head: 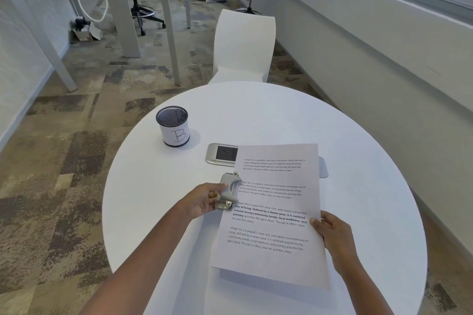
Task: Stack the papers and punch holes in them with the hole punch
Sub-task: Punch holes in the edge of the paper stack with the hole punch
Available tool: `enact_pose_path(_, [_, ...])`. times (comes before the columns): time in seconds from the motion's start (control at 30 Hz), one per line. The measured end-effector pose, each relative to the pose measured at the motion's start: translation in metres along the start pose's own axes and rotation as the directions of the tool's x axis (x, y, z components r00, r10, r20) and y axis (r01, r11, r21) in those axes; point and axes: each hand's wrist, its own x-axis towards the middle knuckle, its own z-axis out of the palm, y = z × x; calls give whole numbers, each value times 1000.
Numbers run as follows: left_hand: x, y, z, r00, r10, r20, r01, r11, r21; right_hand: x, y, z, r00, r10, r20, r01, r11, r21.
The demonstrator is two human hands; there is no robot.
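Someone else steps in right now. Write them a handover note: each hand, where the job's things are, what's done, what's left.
Left hand: gripping the metal hole punch, set against the left edge of the papers.
Right hand: pinching the papers' right edge, their near end lifted off the round white table.
The papers look stacked; how many sheets cannot be told.
No holes show; whether the punch has been pressed cannot be told.
Left: seat the edge in the punch, press, check the holes.
Also on the table: mesh pen cup, built-in socket panel.
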Motion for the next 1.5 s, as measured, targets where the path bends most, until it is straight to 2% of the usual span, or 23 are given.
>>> enact_pose_path(0.47, [2, 3, -4, 995, -99, 11, 98, 993, 63, 1, 5, 0, 999, 47, 24, -47, 999, 6])
enact_pose_path(0.67, [3, 2, -2, 996, -85, -31, 88, 991, 103, 2, 9, 0, 999, 48, 24, -48, 999, 7])
enact_pose_path(1.13, [-2, 6, 8, 995, -13, -94, 20, 997, 78, 7, 12, -1, 998, 54, 15, -54, 998, 15])
enact_pose_path(1.37, [0, 4, 11, 981, -3, -194, 13, 999, 49, 8, 13, 0, 998, 61, 27, -62, 998, 22])
enact_pose_path(1.5, [-1, 2, 13, 982, 20, -189, -3, 996, 89, 10, 12, 1, 997, 65, 31, -65, 998, 15])
